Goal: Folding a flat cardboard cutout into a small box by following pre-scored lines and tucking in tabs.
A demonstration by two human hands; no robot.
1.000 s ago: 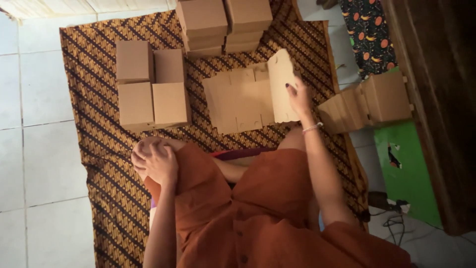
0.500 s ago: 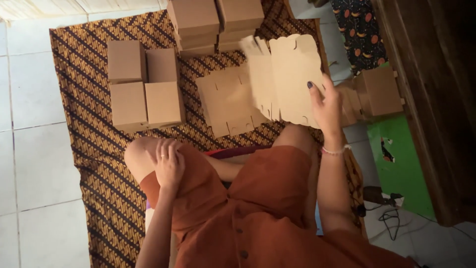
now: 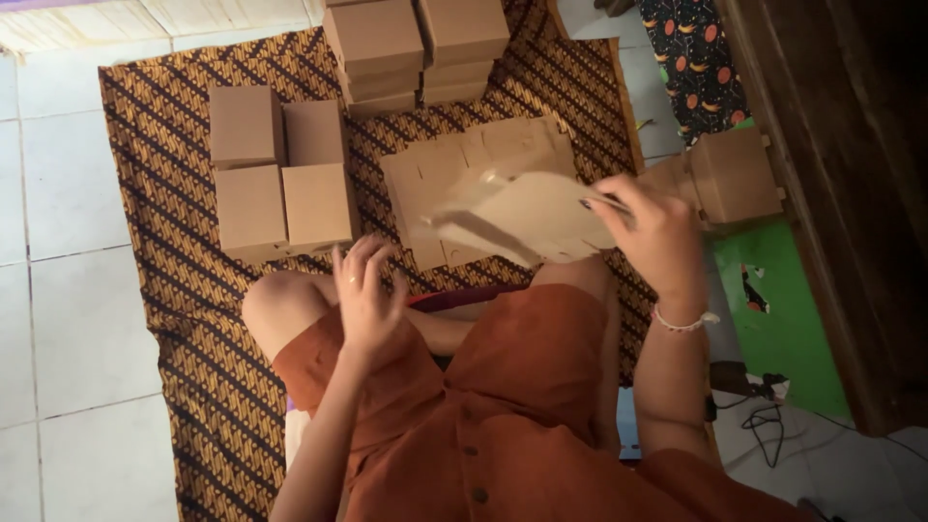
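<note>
Right hand [image 3: 657, 237] grip pinching a flat cardboard blank [image 3: 522, 217] lifted off the far stack [image 3: 454, 169] so it can be worked, left hand [image 3: 365, 295] released above knee.

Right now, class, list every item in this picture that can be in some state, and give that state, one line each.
Flat cardboard blank: unfolded, lifted off the mat, gripped at one edge by the right hand.
Left hand: empty, fingers spread, raised over the knee.
Pile of flat blanks: unfolded, lying on the patterned mat.
Four boxes: folded, closed, grouped.
Stacked boxes: folded, closed.
</note>
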